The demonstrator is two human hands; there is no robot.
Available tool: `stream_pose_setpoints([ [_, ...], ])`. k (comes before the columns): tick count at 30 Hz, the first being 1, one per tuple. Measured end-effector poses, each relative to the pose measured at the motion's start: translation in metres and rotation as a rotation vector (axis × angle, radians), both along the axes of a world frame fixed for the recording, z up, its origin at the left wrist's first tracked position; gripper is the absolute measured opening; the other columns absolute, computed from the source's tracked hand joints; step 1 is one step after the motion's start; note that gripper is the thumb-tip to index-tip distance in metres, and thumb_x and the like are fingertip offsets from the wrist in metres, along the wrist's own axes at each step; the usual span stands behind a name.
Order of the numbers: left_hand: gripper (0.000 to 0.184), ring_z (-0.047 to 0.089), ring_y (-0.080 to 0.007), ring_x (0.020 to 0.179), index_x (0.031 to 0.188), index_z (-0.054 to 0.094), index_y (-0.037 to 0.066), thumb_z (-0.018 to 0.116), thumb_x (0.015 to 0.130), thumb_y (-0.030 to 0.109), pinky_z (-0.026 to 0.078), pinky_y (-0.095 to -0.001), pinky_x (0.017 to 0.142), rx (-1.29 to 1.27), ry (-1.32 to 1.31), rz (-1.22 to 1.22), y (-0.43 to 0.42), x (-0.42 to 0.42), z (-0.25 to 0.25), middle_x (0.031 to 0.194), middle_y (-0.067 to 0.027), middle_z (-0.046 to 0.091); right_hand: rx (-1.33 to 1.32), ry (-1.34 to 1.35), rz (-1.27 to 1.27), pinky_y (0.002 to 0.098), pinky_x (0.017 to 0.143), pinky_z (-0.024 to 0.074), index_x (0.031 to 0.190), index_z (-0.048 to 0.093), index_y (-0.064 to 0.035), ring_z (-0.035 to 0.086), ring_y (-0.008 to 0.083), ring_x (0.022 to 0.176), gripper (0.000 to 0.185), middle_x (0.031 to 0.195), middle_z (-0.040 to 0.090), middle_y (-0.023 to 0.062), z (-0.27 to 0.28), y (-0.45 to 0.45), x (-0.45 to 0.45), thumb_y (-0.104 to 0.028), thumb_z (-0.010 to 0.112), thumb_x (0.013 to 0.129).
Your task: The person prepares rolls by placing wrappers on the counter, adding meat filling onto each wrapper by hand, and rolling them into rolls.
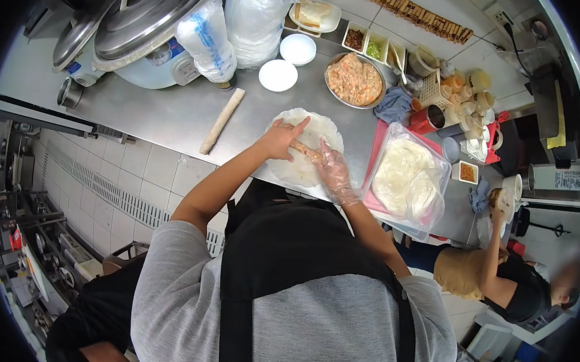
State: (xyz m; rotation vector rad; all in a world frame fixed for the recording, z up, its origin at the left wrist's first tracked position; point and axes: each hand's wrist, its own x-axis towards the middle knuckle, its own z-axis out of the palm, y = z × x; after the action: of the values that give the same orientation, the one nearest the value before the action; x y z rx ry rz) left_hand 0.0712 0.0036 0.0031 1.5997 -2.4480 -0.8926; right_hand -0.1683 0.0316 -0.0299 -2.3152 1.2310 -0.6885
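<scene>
Thin white round wrapper sheets point(300, 176) lie on the steel counter right in front of me. Across them runs a short strip of minced filling point(307, 151). My left hand point(280, 140) is bare and rests at the wrapper's left side, fingers spread, near the strip's left end. A clear plastic glove covers my right hand point(334, 170), which lies at the strip's right end with fingers stretched out over the wrapper. A metal bowl of orange-flecked minced filling point(354, 80) stands beyond my hands. To the right, a plastic-lined tray holds more white wrappers point(403, 173).
A rolling pin point(222, 122) lies to the left. Two white plates point(278, 75), bagged goods point(256, 26) and large lidded cookers point(153, 23) stand behind. Sauce bottles point(471, 102) and a blue cloth point(394, 106) are at right. A co-worker point(490, 266) stands far right.
</scene>
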Motion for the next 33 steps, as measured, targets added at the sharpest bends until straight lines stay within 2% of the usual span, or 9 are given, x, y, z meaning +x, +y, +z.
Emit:
stream_pose_setpoints([
  [4, 0.136, 0.051, -0.0297, 0.129, 0.157, -0.002, 0.017, 0.090, 0.057, 0.023, 0.024, -0.0559, 0.115, -0.014, 0.007, -0.008, 0.001, 0.002, -0.004, 0.134, -0.0087, 0.060, 0.010, 0.008, -0.002, 0.0433, 0.095, 0.0450, 0.151, 0.034, -0.0123, 0.059, 0.0353, 0.099, 0.077, 0.119, 0.062, 0.0150, -0.018, -0.004, -0.016, -0.017, 0.071, 0.083],
  [7, 0.131, 0.050, -0.0291, 0.129, 0.157, 0.007, 0.019, 0.090, 0.056, 0.025, 0.024, -0.0570, 0.114, 0.013, 0.036, 0.006, 0.000, 0.001, 0.000, 0.135, -0.0080, 0.059, 0.030, 0.041, -0.021, 0.0439, 0.099, 0.0422, 0.151, 0.033, -0.0112, 0.058, 0.0342, 0.104, 0.078, 0.127, 0.060, 0.0129, -0.019, -0.001, -0.025, -0.017, 0.072, 0.083],
  [9, 0.115, 0.045, -0.0284, 0.134, 0.154, 0.026, 0.022, 0.089, 0.058, 0.030, 0.024, -0.0579, 0.114, -0.057, -0.132, -0.050, 0.001, -0.002, 0.004, 0.139, -0.0064, 0.055, 0.086, 0.050, -0.051, 0.0447, 0.100, 0.0410, 0.151, 0.033, -0.0103, 0.059, 0.0331, 0.106, 0.079, 0.130, 0.060, 0.0121, -0.014, 0.001, -0.028, -0.017, 0.072, 0.083],
  [15, 0.073, 0.036, -0.0283, 0.139, 0.143, 0.049, 0.028, 0.073, 0.077, 0.048, 0.023, -0.0575, 0.115, -0.334, -0.096, -0.202, 0.003, -0.029, -0.007, 0.144, -0.0046, 0.047, -0.026, -0.220, -0.072, 0.0400, 0.095, 0.0437, 0.148, 0.039, -0.0074, 0.063, 0.0266, 0.099, 0.076, 0.108, 0.069, 0.0116, 0.028, 0.001, -0.012, -0.014, 0.073, 0.081],
  [18, 0.065, 0.037, -0.0283, 0.138, 0.142, 0.050, 0.029, 0.065, 0.083, 0.051, 0.022, -0.0570, 0.116, -0.450, -0.112, -0.264, 0.000, -0.040, -0.036, 0.145, -0.0040, 0.046, 0.118, -0.347, -0.094, 0.0438, 0.082, 0.0501, 0.146, 0.039, -0.0033, 0.063, 0.0334, 0.088, 0.076, 0.104, 0.066, 0.0179, 0.014, -0.002, -0.012, -0.011, 0.071, 0.078],
  [22, 0.069, 0.036, -0.0296, 0.139, 0.145, 0.046, 0.028, 0.065, 0.083, 0.052, 0.021, -0.0575, 0.116, -0.490, -0.123, -0.320, 0.003, -0.040, -0.039, 0.146, -0.0052, 0.045, 0.132, -0.233, -0.126, 0.0427, 0.079, 0.0508, 0.146, 0.041, -0.0050, 0.063, 0.0321, 0.081, 0.075, 0.094, 0.065, 0.0170, 0.003, 0.002, -0.022, -0.009, 0.071, 0.077],
  [27, 0.110, 0.034, -0.0341, 0.140, 0.155, 0.024, 0.014, 0.070, 0.070, 0.066, 0.019, -0.0598, 0.115, -0.385, -0.015, -0.190, 0.003, -0.019, -0.019, 0.148, -0.0135, 0.040, 0.131, -0.306, -0.143, 0.0436, 0.080, 0.0498, 0.150, 0.035, -0.0065, 0.061, 0.0330, 0.085, 0.087, 0.092, 0.063, 0.0164, 0.024, 0.003, -0.012, -0.013, 0.075, 0.073],
  [29, 0.118, 0.033, -0.0343, 0.140, 0.155, 0.023, 0.012, 0.072, 0.064, 0.069, 0.019, -0.0607, 0.115, -0.355, -0.079, -0.192, 0.003, -0.016, -0.016, 0.149, -0.0142, 0.039, -0.092, -0.192, -0.030, 0.0413, 0.084, 0.0488, 0.152, 0.031, -0.0045, 0.061, 0.0333, 0.092, 0.091, 0.105, 0.065, 0.0153, 0.022, -0.002, -0.002, -0.016, 0.077, 0.075],
  [33, 0.129, 0.033, -0.0344, 0.141, 0.154, 0.024, 0.011, 0.077, 0.054, 0.072, 0.018, -0.0634, 0.114, -0.278, -0.187, -0.185, 0.003, -0.015, -0.019, 0.151, -0.0144, 0.037, 0.141, 0.043, -0.046, 0.0424, 0.089, 0.0485, 0.151, 0.031, -0.0054, 0.061, 0.0346, 0.099, 0.088, 0.113, 0.065, 0.0170, -0.003, -0.004, 0.006, -0.016, 0.076, 0.076],
])
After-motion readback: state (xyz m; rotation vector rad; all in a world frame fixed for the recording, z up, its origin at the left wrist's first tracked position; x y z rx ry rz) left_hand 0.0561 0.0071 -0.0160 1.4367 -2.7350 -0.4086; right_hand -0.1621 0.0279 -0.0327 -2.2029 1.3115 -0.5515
